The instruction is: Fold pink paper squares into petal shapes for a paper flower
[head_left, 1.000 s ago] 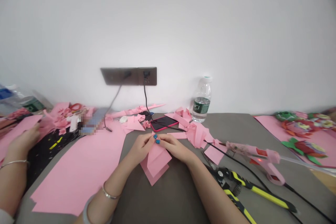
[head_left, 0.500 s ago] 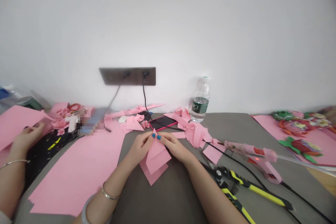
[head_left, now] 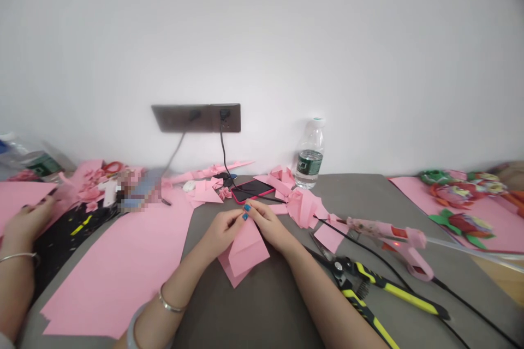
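Note:
A folded piece of pink paper (head_left: pixel 249 251) hangs point-up between my hands at the middle of the grey table (head_left: pixel 249 316). My left hand (head_left: pixel 225 233) pinches its upper left edge near the tip. My right hand (head_left: pixel 268 223) has its thumb and fingers closed on the top, with the fingertips of both hands touching and covering the tip. The lower flaps of the paper spread apart below my fingers. Just behind my hands lies a phone (head_left: pixel 252 190) with a pink edge, and a crumpled pink paper piece (head_left: pixel 302 207) sits to their right.
Pliers (head_left: pixel 360 289) and a pink glue gun (head_left: pixel 388 237) with a cord lie at the right, near paper flowers (head_left: pixel 466 226). A water bottle (head_left: pixel 310 158) stands behind. Pink sheets (head_left: pixel 118 267) cover the left. Another person's hand (head_left: pixel 30 223) holds pink paper.
My right fingers have shifted up over the paper's tip, and the lower flaps have swung slightly. The other person's hand has moved left and down with its paper. The view has shifted slightly.

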Tool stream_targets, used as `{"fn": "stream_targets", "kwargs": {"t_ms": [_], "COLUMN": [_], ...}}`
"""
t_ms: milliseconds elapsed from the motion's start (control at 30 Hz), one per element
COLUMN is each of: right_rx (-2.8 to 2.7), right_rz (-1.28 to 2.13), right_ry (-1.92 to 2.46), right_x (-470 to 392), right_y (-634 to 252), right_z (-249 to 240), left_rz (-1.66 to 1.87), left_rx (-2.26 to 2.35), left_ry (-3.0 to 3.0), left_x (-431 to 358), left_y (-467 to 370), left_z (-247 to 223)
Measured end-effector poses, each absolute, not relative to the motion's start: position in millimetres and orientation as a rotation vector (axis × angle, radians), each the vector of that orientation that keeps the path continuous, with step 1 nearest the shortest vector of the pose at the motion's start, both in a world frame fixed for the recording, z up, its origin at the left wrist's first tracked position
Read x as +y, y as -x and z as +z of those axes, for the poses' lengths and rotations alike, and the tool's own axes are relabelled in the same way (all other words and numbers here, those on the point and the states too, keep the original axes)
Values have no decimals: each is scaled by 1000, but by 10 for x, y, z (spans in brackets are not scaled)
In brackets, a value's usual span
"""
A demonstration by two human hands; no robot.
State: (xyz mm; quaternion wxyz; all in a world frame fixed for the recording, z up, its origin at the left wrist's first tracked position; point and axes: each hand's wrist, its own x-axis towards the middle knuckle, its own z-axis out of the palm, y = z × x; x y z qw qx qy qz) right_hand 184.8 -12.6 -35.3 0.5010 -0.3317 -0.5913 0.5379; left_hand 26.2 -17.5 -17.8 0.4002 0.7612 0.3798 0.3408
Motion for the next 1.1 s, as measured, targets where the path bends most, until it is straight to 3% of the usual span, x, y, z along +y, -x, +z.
{"fn": "stream_targets", "kwargs": {"t_ms": [667, 1100], "right_rx": [-670, -1007], "right_rz": [1331, 1117], "right_ry": [825, 910], "right_x": [-33, -35], "right_y": [-1799, -1827], "right_z": [-399, -465], "left_rz": [698, 802], "left_rx": [901, 915], "left_ry": [-1849, -1743], "left_x": [-109, -120], "left_y": [-74, -92], "left_z": [-106, -104]}}
